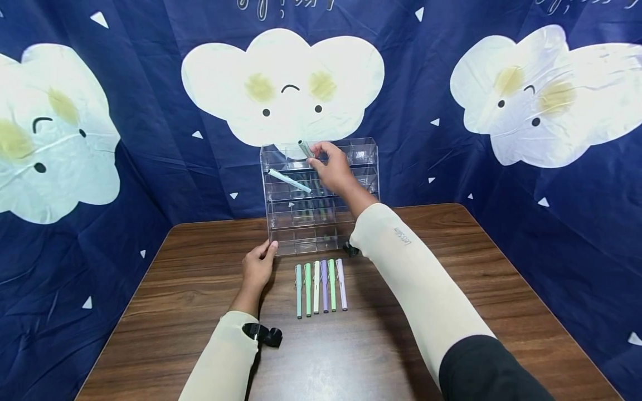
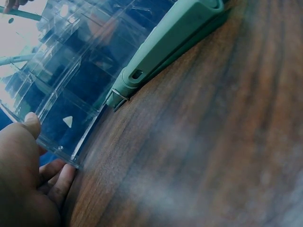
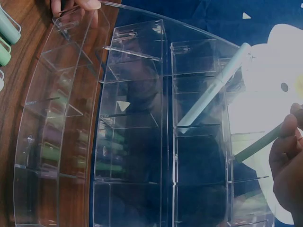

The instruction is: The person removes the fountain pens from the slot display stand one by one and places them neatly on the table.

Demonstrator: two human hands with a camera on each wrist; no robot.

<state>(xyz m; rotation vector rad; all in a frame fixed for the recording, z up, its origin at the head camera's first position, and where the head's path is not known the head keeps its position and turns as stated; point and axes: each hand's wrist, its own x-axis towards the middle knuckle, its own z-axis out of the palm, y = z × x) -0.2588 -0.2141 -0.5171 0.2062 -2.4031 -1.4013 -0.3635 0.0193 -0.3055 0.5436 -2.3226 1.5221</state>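
A clear plastic rack with tiered compartments stands upright at the back of the table. My left hand holds its lower left corner, thumb on one side and fingers on the other, as the left wrist view shows. Up at the top tier, my right hand pinches a grey-green pen between thumb and fingers. The pen is tilted, its lower end at the top row's compartments; whether it touches is unclear. A pale blue pen leans slantwise in the second tier from the top, at the left.
Several capped pens in green, white, purple and blue-green lie side by side in front of the rack, among them a blue-green pen at the left end. Behind the wooden table hangs a dark blue curtain with cloud prints.
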